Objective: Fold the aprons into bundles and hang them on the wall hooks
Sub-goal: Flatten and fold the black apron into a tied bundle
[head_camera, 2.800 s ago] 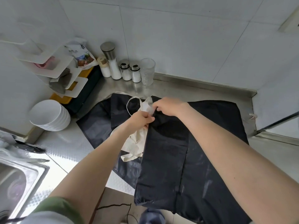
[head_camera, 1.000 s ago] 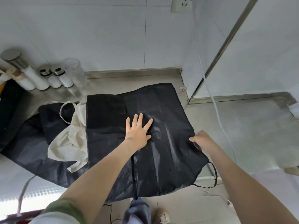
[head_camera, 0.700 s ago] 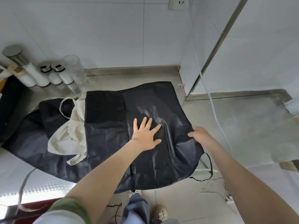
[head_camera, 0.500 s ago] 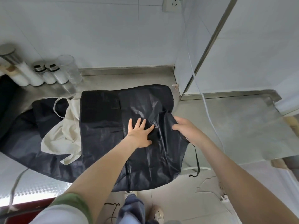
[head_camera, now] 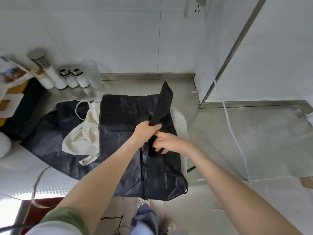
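A black apron (head_camera: 122, 126) lies folded into a long panel on the steel counter (head_camera: 237, 133), its lower end hanging over the front edge. My left hand (head_camera: 144, 129) grips a black strip (head_camera: 162, 102) of it, which stands up toward the wall. My right hand (head_camera: 167, 143) holds the lower end of that strip over the panel. A cream apron (head_camera: 81, 138) lies crumpled to the left, on top of another dark apron (head_camera: 49, 133). No wall hooks are in view.
Salt shakers (head_camera: 76, 78), a tall grinder (head_camera: 42, 65) and a clear glass (head_camera: 93, 73) stand at the back left by the wall. A white cable (head_camera: 227, 116) runs down from a wall socket (head_camera: 193, 9) across the right counter. White bowls (head_camera: 3, 145) sit at the far left.
The right side of the black apron has been folded over to the left, narrowing it. My left hand has lifted off the cloth and taken a strip; my right hand has moved in beside it.
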A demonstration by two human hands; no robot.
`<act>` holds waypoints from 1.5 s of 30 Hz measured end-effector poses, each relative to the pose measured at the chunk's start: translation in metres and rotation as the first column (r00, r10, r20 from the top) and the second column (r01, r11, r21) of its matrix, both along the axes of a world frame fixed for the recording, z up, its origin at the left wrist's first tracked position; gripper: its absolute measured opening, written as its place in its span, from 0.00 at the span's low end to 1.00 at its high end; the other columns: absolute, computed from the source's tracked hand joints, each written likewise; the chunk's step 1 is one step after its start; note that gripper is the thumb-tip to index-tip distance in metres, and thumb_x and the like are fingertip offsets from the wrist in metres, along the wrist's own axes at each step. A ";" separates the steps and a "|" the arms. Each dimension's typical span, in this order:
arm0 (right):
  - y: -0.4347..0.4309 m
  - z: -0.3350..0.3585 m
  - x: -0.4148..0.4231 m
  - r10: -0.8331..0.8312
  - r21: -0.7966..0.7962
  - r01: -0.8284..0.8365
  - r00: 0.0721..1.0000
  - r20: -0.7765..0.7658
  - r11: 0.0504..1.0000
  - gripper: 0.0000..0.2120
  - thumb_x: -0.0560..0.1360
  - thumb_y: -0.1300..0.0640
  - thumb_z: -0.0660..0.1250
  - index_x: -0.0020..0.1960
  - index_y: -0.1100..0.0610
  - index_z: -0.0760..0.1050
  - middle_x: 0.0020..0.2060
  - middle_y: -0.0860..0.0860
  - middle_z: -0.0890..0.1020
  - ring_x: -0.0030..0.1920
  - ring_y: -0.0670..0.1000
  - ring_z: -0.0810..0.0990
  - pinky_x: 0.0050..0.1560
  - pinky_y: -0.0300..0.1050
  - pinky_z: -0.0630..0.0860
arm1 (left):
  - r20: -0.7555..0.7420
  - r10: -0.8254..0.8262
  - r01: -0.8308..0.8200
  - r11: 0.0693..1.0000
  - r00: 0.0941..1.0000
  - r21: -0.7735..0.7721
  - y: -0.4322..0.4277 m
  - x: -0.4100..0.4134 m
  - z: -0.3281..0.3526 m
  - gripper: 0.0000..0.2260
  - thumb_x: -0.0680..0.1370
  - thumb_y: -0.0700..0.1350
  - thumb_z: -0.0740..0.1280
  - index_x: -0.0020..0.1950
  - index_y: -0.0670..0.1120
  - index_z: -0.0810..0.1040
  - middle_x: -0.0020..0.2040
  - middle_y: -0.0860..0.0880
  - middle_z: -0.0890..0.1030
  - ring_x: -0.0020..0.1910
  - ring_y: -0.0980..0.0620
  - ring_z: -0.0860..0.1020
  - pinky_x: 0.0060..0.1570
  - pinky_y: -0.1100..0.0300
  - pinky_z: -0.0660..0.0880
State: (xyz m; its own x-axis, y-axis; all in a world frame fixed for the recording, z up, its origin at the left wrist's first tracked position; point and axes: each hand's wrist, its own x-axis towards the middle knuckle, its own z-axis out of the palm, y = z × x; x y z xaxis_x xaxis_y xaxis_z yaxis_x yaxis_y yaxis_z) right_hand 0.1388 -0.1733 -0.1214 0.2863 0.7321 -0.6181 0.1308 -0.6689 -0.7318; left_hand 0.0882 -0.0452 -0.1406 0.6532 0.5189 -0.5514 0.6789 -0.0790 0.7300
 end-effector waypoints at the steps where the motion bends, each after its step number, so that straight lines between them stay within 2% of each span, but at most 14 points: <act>1: -0.002 -0.004 0.000 0.014 -0.027 -0.014 1.000 0.015 1.000 0.31 0.77 0.61 0.61 0.77 0.49 0.54 0.55 0.53 0.79 0.53 0.50 0.79 0.55 0.47 0.78 | -0.025 -0.010 0.012 0.997 1.000 0.076 0.000 -0.003 -0.001 0.10 0.78 0.46 0.65 0.53 0.40 0.76 0.50 0.43 0.78 0.47 0.46 0.78 0.43 0.52 0.80; 3: -0.010 -0.011 0.002 0.032 -0.102 -0.027 0.999 0.040 0.994 0.28 0.76 0.60 0.61 0.74 0.49 0.60 0.52 0.54 0.78 0.48 0.50 0.77 0.49 0.46 0.77 | -0.059 0.044 -0.040 0.996 0.997 0.075 0.004 -0.011 -0.006 0.06 0.77 0.37 0.59 0.50 0.39 0.75 0.50 0.41 0.77 0.42 0.45 0.78 0.33 0.55 0.80; 6: -0.029 -0.026 0.006 0.040 -0.271 -0.024 0.998 0.055 0.962 0.20 0.77 0.57 0.61 0.69 0.53 0.66 0.52 0.54 0.77 0.46 0.51 0.78 0.48 0.47 0.79 | -0.088 0.093 -0.091 0.995 0.992 0.032 0.011 -0.021 -0.016 0.07 0.77 0.34 0.56 0.46 0.41 0.73 0.50 0.38 0.79 0.42 0.41 0.82 0.36 0.53 0.81; 12: -0.054 -0.042 0.015 -0.026 -0.392 0.020 1.000 -0.012 0.920 0.10 0.80 0.57 0.60 0.60 0.58 0.69 0.47 0.56 0.77 0.44 0.56 0.82 0.48 0.49 0.81 | -0.221 -0.093 0.114 0.990 0.971 0.085 0.009 -0.032 -0.014 0.10 0.80 0.45 0.65 0.51 0.37 0.76 0.55 0.43 0.76 0.55 0.45 0.76 0.46 0.60 0.70; 17: -0.052 -0.042 0.011 0.112 -0.395 -0.115 0.993 -0.031 0.911 0.10 0.78 0.59 0.62 0.58 0.57 0.72 0.49 0.54 0.79 0.47 0.54 0.82 0.51 0.46 0.80 | -0.247 -0.020 0.014 1.000 0.969 -0.028 0.009 -0.033 -0.013 0.05 0.75 0.34 0.65 0.40 0.39 0.70 0.34 0.42 0.76 0.28 0.47 0.74 0.32 0.56 0.76; 22: -0.053 -0.041 0.002 0.113 -0.369 -0.165 0.981 -0.157 0.915 0.14 0.77 0.60 0.65 0.62 0.53 0.71 0.48 0.52 0.82 0.41 0.52 0.80 0.42 0.41 0.77 | -0.361 -0.222 0.167 0.970 0.906 -0.177 0.001 -0.044 -0.010 0.09 0.77 0.40 0.69 0.52 0.35 0.77 0.45 0.39 0.83 0.36 0.48 0.81 0.35 0.58 0.80; 25: -0.057 -0.042 -0.006 0.086 -0.351 -0.180 0.960 -0.267 0.919 0.18 0.79 0.58 0.64 0.68 0.54 0.68 0.57 0.56 0.79 0.43 0.53 0.81 0.47 0.43 0.79 | -0.366 -0.253 0.162 0.951 0.895 -0.262 -0.006 -0.054 -0.014 0.13 0.78 0.38 0.68 0.59 0.33 0.75 0.57 0.35 0.80 0.41 0.49 0.83 0.34 0.59 0.79; 28: -0.065 -0.047 -0.017 0.022 -0.338 -0.158 0.927 -0.373 0.928 0.20 0.80 0.59 0.63 0.70 0.55 0.66 0.62 0.56 0.75 0.49 0.57 0.82 0.55 0.51 0.79 | -0.376 -0.305 0.189 0.930 0.875 -0.314 -0.016 -0.067 -0.019 0.05 0.79 0.37 0.66 0.48 0.35 0.76 0.59 0.36 0.80 0.45 0.48 0.82 0.35 0.61 0.79; 33: -0.078 -0.059 -0.036 -0.001 -0.350 -0.034 0.995 -0.098 0.936 0.11 0.77 0.65 0.63 0.58 0.59 0.68 0.48 0.57 0.76 0.43 0.56 0.80 0.44 0.50 0.82 | -0.373 -0.246 0.114 0.933 0.894 -0.342 -0.033 -0.079 -0.030 0.07 0.80 0.39 0.64 0.54 0.36 0.72 0.54 0.38 0.82 0.44 0.46 0.81 0.42 0.57 0.79; 35: -0.085 -0.062 -0.037 0.105 -0.349 -0.048 0.984 0.144 0.936 0.12 0.74 0.64 0.66 0.52 0.56 0.65 0.44 0.54 0.72 0.40 0.52 0.74 0.35 0.43 0.75 | -0.355 -0.209 0.081 0.936 0.911 -0.342 -0.040 -0.080 -0.030 0.07 0.81 0.41 0.61 0.55 0.37 0.71 0.51 0.39 0.82 0.44 0.45 0.82 0.44 0.55 0.80; 37: -0.097 -0.065 -0.040 0.227 -0.376 -0.107 0.929 0.292 0.920 0.12 0.71 0.64 0.67 0.48 0.56 0.64 0.45 0.52 0.70 0.41 0.52 0.71 0.36 0.42 0.68 | -0.354 -0.174 0.048 0.940 0.919 -0.338 -0.049 -0.081 -0.029 0.06 0.82 0.40 0.58 0.53 0.37 0.70 0.53 0.38 0.82 0.48 0.43 0.82 0.47 0.52 0.80; 40: -0.116 -0.079 -0.046 0.263 -0.370 -0.133 0.908 0.326 0.919 0.08 0.72 0.62 0.68 0.43 0.57 0.68 0.47 0.52 0.67 0.44 0.53 0.70 0.42 0.45 0.69 | -0.350 -0.140 0.021 0.946 0.926 -0.322 -0.061 -0.081 -0.032 0.12 0.83 0.40 0.55 0.60 0.34 0.72 0.59 0.38 0.80 0.47 0.44 0.82 0.43 0.56 0.78; 42: -0.127 -0.085 -0.048 0.168 -0.302 -0.073 0.939 0.301 0.951 0.08 0.72 0.60 0.69 0.41 0.57 0.69 0.44 0.49 0.67 0.42 0.52 0.71 0.41 0.44 0.67 | -0.318 -0.117 0.028 0.962 0.941 -0.272 -0.066 -0.080 -0.034 0.15 0.83 0.40 0.56 0.64 0.33 0.73 0.60 0.38 0.80 0.41 0.47 0.81 0.41 0.58 0.76; 45: -0.142 -0.077 -0.047 0.004 -0.185 0.027 0.986 0.165 0.982 0.06 0.72 0.60 0.69 0.45 0.56 0.73 0.40 0.46 0.73 0.40 0.48 0.73 0.39 0.41 0.67 | -0.298 -0.043 -0.006 0.987 0.954 -0.160 -0.068 -0.081 -0.030 0.14 0.82 0.40 0.57 0.65 0.34 0.72 0.61 0.38 0.79 0.48 0.44 0.82 0.41 0.57 0.77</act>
State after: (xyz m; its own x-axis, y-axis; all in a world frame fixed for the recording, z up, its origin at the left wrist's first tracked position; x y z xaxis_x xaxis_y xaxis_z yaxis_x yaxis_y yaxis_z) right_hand 0.0920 -0.3155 -0.1982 0.4031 0.6046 -0.6870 0.2300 -0.7935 -0.5634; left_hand 0.0068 -0.1127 -0.1704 0.4538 0.3991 -0.7968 0.8677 0.0056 0.4970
